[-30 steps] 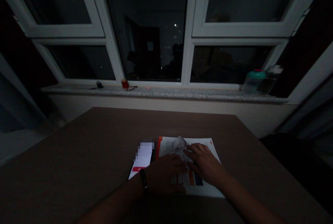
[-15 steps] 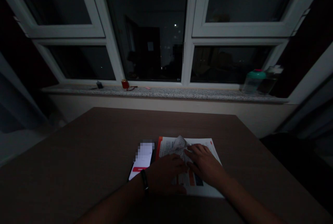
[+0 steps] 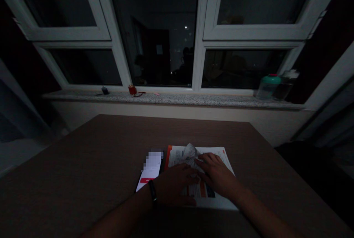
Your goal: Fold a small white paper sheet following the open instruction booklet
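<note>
At the left end of the stone sill [image 3: 177,98] stands a small dark bottle [image 3: 104,90]; its contents cannot be made out. Next comes a red pot [image 3: 132,89] with a gold-coloured top, its inside hidden, and a dark red cord [image 3: 139,94] just beside it. Below, on the brown table [image 3: 83,164], a lit phone [image 3: 151,170] lies lengthwise away from the person, its far end angled right. The left hand [image 3: 177,182], palm down with fingers loosely extended, reaches over a printed booklet [image 3: 221,202] to a creased printed paper [image 3: 190,151]. This paper lies on the booklet, its long axis running away from the person and slightly left, its peaked end towards the window. The right hand [image 3: 218,173], half curled, has its fingertips at the paper's right side. Whether either hand pinches or merely presses, I cannot tell. Farther right on the sill, a see-through, teal-lidded jar [image 3: 267,88] adjoins a clear, pale-topped bottle [image 3: 286,86]; their contents are too dim to identify.
</note>
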A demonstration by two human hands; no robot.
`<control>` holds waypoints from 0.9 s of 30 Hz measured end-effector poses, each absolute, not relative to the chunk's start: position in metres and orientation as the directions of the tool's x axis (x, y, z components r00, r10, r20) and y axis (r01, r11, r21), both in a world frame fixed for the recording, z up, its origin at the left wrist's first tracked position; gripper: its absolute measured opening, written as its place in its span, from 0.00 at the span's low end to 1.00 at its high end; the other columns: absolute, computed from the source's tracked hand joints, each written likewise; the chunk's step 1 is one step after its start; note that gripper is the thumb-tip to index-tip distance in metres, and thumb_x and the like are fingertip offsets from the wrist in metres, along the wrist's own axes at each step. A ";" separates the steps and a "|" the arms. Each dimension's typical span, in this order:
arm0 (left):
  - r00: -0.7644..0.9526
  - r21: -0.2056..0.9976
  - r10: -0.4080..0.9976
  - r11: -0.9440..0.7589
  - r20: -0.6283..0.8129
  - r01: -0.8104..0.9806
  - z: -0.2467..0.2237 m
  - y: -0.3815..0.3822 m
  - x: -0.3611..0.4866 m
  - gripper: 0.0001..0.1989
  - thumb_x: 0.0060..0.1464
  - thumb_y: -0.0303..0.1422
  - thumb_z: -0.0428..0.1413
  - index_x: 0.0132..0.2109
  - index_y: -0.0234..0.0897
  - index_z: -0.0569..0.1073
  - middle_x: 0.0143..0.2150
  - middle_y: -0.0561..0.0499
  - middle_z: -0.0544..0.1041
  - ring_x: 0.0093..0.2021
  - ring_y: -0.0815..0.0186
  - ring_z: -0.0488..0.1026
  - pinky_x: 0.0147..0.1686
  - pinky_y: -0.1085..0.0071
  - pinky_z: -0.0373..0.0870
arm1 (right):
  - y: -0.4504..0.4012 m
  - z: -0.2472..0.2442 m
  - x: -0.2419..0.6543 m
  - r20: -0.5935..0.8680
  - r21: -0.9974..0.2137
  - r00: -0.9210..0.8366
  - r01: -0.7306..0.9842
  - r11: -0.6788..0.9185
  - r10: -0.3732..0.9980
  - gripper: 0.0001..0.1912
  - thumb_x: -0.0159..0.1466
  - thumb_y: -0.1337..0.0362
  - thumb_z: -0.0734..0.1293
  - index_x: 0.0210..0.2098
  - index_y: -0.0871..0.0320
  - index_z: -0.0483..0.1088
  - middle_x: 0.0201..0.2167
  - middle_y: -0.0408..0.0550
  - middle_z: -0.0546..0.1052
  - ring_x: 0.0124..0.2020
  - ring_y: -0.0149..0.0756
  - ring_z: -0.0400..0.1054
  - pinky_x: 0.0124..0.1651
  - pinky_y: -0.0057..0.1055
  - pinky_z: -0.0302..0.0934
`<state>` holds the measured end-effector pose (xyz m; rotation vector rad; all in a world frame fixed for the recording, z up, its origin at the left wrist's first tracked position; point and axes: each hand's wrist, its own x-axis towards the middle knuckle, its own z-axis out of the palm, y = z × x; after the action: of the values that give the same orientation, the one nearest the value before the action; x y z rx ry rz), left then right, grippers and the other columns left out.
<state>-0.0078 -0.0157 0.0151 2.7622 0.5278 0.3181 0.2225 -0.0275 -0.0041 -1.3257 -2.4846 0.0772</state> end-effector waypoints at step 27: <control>0.875 0.411 0.469 -0.825 0.117 0.387 0.025 -0.018 -0.009 0.30 0.56 0.49 0.61 0.60 0.41 0.65 0.56 0.43 0.71 0.54 0.51 0.68 0.54 0.58 0.66 | -0.006 -0.013 0.222 0.297 -0.229 -0.458 0.818 0.528 0.838 0.12 0.69 0.67 0.63 0.48 0.49 0.76 0.42 0.47 0.74 0.46 0.41 0.62 0.46 0.37 0.54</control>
<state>-0.0086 -0.0178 0.0248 2.6667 0.6333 0.3010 0.2218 -0.0057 -0.0126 -1.3642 -2.3991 0.0756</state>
